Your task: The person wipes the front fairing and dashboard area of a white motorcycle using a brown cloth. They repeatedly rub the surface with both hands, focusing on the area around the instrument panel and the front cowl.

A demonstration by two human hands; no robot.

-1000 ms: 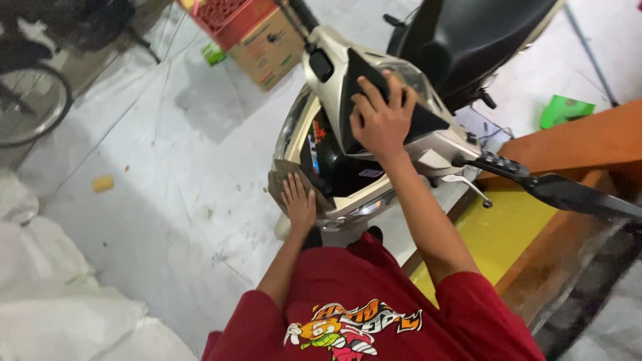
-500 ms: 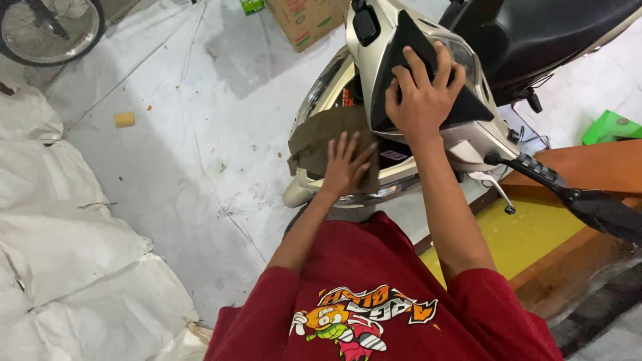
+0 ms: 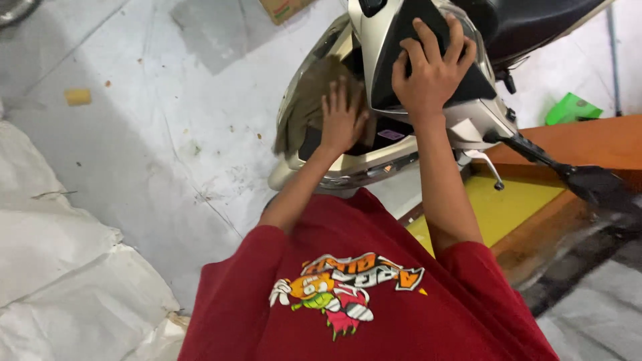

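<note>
We see a dull brown cloth [image 3: 304,113], limp and creased, draped over the front panel of a cream-coloured scooter [image 3: 468,117], at the left side of its headlight housing. There is one cloth and one scooter, and two hands are on them. The left hand [image 3: 342,119] lies flat on the cloth with its fingers [image 3: 338,93] stretched out and slightly spread, pressing rather than gripping. The right hand [image 3: 431,70] is spread wide over the black upper cover [image 3: 401,47] of the scooter's head, palm down, holding nothing. Both arms come out of a red shirt [image 3: 374,294] with a cartoon print. A black handlebar grip [image 3: 592,184] juts out to the right above a yellow and orange platform [image 3: 501,207]. On the grey floor [image 3: 154,134] we count one small yellow block [image 3: 77,97]; white sacks [image 3: 60,267] lie at the left, and one green object [image 3: 572,108] sits at the right.
</note>
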